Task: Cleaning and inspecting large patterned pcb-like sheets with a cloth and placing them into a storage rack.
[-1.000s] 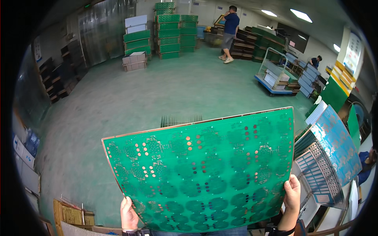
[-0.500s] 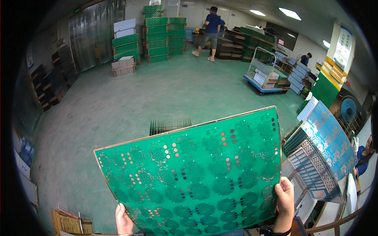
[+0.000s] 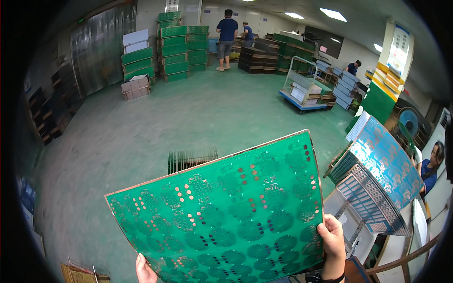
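Note:
A large green circuit board panel [image 3: 222, 207] with rows of copper-coloured dots and round patterns fills the lower middle, tilted with its far right corner raised. My left hand [image 3: 145, 270] grips its left edge low down, and the fingers beneath are hidden. On the right edge, my right hand [image 3: 332, 235] is closed with the thumb on the board's face. Just beyond the panel's far edge stands a rack of thin upright pins or slots [image 3: 188, 159], partly covered by it.
Right of me lean a blue panel [image 3: 389, 160] and a patterned dark panel [image 3: 373, 198]. A person [image 3: 430, 172] is at the far right. Farther off stand a blue trolley [image 3: 306, 104], stacked green crates [image 3: 174, 52] and a walking-height co-worker [image 3: 227, 35]. A cardboard piece [image 3: 78, 273] lies lower left.
The panel and both my hands have shifted left and slightly down in view. The whole room has also slid left. A distant person has moved, uncovering another beside them.

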Tool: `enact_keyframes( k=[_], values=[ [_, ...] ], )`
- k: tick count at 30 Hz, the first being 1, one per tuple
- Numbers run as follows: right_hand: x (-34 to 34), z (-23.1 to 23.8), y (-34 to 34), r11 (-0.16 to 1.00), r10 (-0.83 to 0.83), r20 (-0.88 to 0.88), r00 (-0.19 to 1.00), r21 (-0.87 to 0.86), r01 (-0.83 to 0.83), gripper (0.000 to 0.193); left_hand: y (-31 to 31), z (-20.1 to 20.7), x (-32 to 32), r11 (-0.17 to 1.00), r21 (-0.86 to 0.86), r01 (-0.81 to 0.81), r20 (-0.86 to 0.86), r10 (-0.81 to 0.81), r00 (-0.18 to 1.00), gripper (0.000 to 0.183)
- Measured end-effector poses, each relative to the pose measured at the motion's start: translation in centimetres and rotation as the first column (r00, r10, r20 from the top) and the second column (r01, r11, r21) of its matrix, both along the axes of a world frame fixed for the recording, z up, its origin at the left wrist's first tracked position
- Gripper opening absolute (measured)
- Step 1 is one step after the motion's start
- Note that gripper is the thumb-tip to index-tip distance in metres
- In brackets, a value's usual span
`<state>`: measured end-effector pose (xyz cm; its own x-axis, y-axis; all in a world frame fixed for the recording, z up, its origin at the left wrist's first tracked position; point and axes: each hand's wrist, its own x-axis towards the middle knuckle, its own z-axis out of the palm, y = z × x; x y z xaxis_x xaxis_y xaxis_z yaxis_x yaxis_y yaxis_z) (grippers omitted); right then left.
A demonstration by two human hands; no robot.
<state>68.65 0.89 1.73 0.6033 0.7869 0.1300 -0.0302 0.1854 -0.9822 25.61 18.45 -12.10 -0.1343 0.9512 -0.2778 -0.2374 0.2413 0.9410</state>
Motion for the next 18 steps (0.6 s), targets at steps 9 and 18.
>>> enact_keyframes(
  k=[9, 18],
  values=[
    [0.0, 0.2, -0.1, 0.999, 0.011, 0.042, 0.999, -0.053, -0.008, 0.026, 0.0, 3.3, 1.7, 0.972, -0.231, -0.037, 0.312, 0.11, 0.944, 0.037],
    [-0.2, -0.6, 1.1, 0.997, -0.08, 0.029, 0.996, -0.015, 0.08, 0.029, 0.6, 1.3, 0.9, 0.982, 0.188, 0.028, 0.314, -0.087, 0.945, 0.032]
  ],
)
